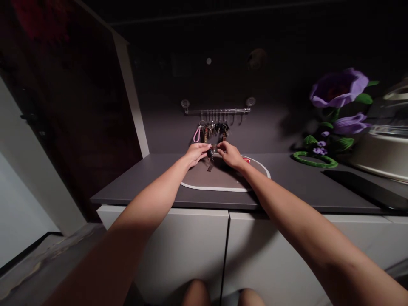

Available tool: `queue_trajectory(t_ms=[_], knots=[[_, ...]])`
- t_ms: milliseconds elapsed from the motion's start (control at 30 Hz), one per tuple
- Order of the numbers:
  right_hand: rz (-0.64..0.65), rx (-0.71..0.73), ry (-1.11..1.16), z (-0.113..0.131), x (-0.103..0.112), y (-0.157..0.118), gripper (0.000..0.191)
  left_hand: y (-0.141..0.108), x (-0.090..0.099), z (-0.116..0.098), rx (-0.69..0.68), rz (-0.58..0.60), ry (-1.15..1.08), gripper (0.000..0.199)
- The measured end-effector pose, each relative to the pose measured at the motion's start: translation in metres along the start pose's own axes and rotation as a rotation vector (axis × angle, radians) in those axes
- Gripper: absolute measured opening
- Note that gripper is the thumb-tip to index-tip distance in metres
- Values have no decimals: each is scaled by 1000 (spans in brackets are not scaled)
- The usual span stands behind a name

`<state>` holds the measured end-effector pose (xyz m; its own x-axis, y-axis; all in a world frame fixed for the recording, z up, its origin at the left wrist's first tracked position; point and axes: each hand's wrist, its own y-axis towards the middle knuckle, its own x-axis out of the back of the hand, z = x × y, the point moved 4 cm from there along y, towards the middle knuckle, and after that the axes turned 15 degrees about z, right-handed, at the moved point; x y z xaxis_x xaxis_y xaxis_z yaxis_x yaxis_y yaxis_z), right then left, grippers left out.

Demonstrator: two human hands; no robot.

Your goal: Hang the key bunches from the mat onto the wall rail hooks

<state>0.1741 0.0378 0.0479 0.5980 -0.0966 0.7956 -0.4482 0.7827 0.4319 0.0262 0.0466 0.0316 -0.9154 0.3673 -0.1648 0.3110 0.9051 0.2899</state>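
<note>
Above the mat, a bunch of keys (210,154) with a dark fob and a small brown tag is held between my two hands. My left hand (196,154) pinches it from the left, fingers closed. From the right, the closed fingers of my right hand (230,154) meet its ring; their exact grip is too small to make out. Just behind, several hanging keys (216,128) dangle from a clear hook rail (218,111) on the wall, with a pink strap (196,135) at the left end. Some hooks at the rail's right carry nothing.
A brown mat with a pale rim (207,187) lies on the grey counter (127,180). Partly behind my right wrist is a red item (246,160). Purple felt flowers (339,89), a dark flat object (366,191) and a cream domed appliance (382,153) stand or lie at right.
</note>
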Motion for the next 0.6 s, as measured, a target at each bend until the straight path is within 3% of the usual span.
queue_trajectory(t_ms=[300, 433, 600], knots=[[-103, 144, 99, 12, 7, -3, 23, -2, -4, -7, -29, 21, -133, 3], [-74, 221, 75, 16, 6, -4, 25, -5, -9, -7, 2, 106, -110, 6], [-21, 212, 95, 16, 2, -2, 25, -5, -12, -6, 17, 168, 9, 13]])
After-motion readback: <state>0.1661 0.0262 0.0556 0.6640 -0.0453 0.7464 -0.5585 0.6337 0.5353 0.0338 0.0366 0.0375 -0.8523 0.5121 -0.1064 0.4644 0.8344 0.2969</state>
